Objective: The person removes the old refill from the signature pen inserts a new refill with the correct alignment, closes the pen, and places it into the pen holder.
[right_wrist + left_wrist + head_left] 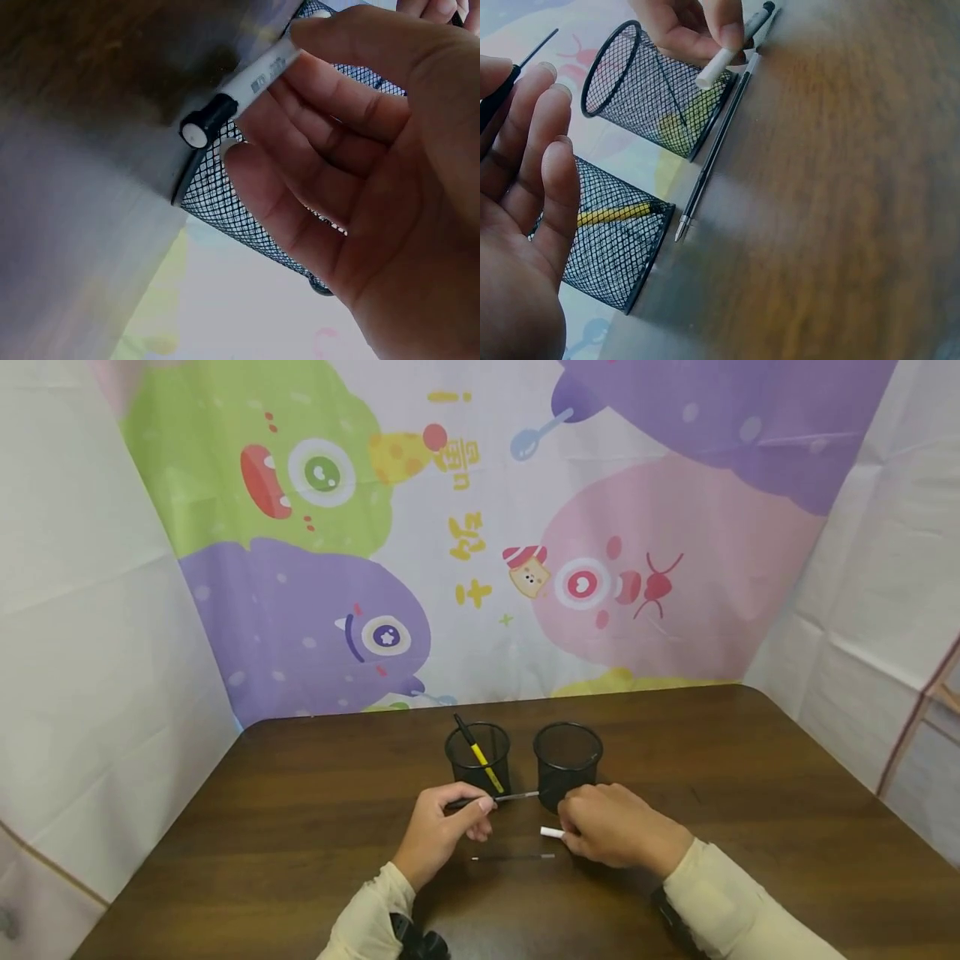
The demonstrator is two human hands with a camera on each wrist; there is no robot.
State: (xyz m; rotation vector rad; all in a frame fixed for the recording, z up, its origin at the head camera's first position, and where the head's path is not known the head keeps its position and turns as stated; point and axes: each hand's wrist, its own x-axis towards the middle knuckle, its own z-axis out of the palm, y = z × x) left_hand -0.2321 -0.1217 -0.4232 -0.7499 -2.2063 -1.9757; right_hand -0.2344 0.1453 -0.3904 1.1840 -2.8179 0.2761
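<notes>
My left hand (448, 827) grips a slim black stick (496, 96) with a thin grey shaft, like a small screwdriver; the shaft points right. Between thumb and fingers, my right hand (618, 827) pinches a short white tube (264, 76) with a black end and small dark print. It is held just above the table, in front of the right black mesh cup (567, 777). A pen refill (718, 146) with a metal tip lies on the table below and between both hands. Behind my left hand stands another mesh cup (465, 772), with a yellow-and-black pen (478, 753) leaning in it.
The dark wooden table (262, 827) reaches back to a cartoon-printed cloth (480, 635). Pale cloth hangs on the left and right sides. The two mesh cups stand side by side, a small gap between them.
</notes>
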